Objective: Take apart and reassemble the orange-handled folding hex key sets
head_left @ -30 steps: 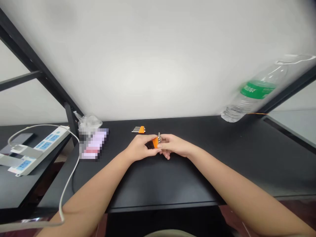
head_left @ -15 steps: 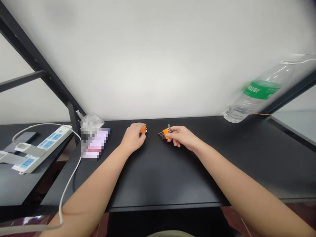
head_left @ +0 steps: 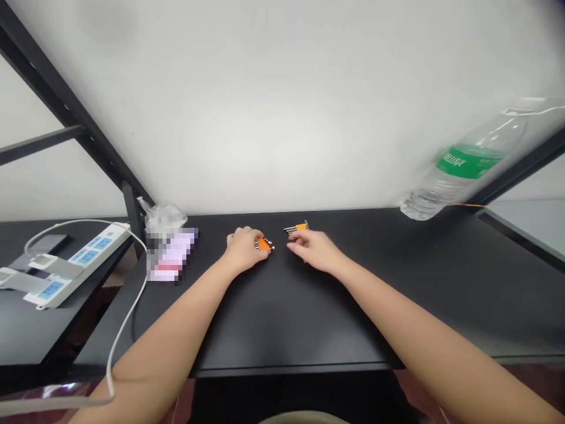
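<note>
My left hand [head_left: 245, 250] is closed around a hex key set [head_left: 265, 244] with an orange holder. Metal key ends stick out on both sides of that holder, and part of it is hidden under my fingers. A second orange-held hex key set [head_left: 301, 227] lies on the black tabletop [head_left: 300, 318], just beyond my right hand [head_left: 315, 250]. The fingers of that hand are curled slightly and apart, with nothing between them. My right fingertips hover close to the near side of the second set; whether they touch it I cannot tell.
A clear bottle with a green label [head_left: 470, 160] leans at the right against the white wall [head_left: 282, 118]. On the left are a crumpled plastic bag [head_left: 165, 219], a blurred-out flat item [head_left: 174, 256], a power strip [head_left: 79, 265] and a white cable [head_left: 128, 321] crossing near my left forearm.
My right hand has let go of its hex key set, which now lies on the table. My left hand has turned and moved slightly right, showing more of its set.
</note>
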